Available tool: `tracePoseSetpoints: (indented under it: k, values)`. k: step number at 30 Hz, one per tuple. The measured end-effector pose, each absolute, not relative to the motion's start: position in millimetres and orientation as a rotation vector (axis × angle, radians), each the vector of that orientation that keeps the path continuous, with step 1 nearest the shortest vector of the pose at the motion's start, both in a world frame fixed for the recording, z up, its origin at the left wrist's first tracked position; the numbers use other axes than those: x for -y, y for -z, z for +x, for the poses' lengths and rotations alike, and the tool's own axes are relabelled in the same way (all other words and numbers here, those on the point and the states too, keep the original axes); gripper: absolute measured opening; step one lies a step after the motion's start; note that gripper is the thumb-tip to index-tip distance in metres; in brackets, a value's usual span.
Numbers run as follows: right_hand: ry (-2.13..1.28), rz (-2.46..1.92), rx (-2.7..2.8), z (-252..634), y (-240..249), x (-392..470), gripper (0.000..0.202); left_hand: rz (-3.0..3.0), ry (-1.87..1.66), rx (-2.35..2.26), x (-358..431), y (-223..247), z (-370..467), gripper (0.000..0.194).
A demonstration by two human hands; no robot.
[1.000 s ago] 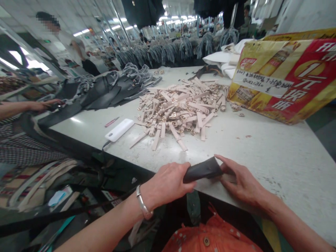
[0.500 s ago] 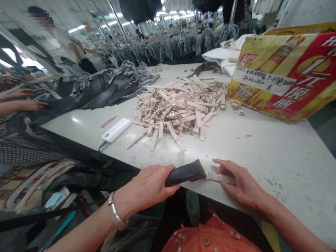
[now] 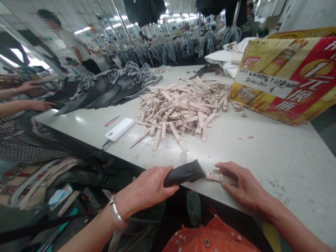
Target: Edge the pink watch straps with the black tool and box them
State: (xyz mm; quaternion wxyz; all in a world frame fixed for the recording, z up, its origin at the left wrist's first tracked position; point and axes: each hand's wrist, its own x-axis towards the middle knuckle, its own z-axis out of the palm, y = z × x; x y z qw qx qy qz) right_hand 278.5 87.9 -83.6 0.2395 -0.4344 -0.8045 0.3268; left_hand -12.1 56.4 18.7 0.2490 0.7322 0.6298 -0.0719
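My left hand (image 3: 155,182) is closed round a dark, smooth, leather-like piece (image 3: 187,172) with a wide flat end; its kind is unclear. That end meets a short beige strap (image 3: 214,176) near the table's front edge. Over the strap's other end is my right hand (image 3: 240,182), its thumb and fingers curled about it. Beyond my hands lies a heap of similar beige straps with gold-coloured buckles (image 3: 178,108).
A white power bank (image 3: 120,129) with a cable and a red cutter (image 3: 112,121) lie left on the table. Dark pieces (image 3: 105,89) are piled behind, near another person's hands (image 3: 39,105). A yellow-red carton (image 3: 280,80) stands right.
The view has shifted slightly, so most things sit a little further right. Both hands keep nearly the same pose on the dark piece and the strap.
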Motion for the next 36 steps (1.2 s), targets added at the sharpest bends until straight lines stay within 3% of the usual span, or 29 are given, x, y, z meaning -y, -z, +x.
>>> tracePoseSetpoints:
  k: [13, 36]
  values:
    - [-0.447, -1.357, 2.369, 281, 85, -80, 0.017, 2.005, 0.079, -1.714, -58, -13, -1, 0.027]
    - [-0.479, -1.323, 2.493, 256, 85, -90, 0.026, 1.927, -0.062, -1.752, -54, 2, -4, 0.027]
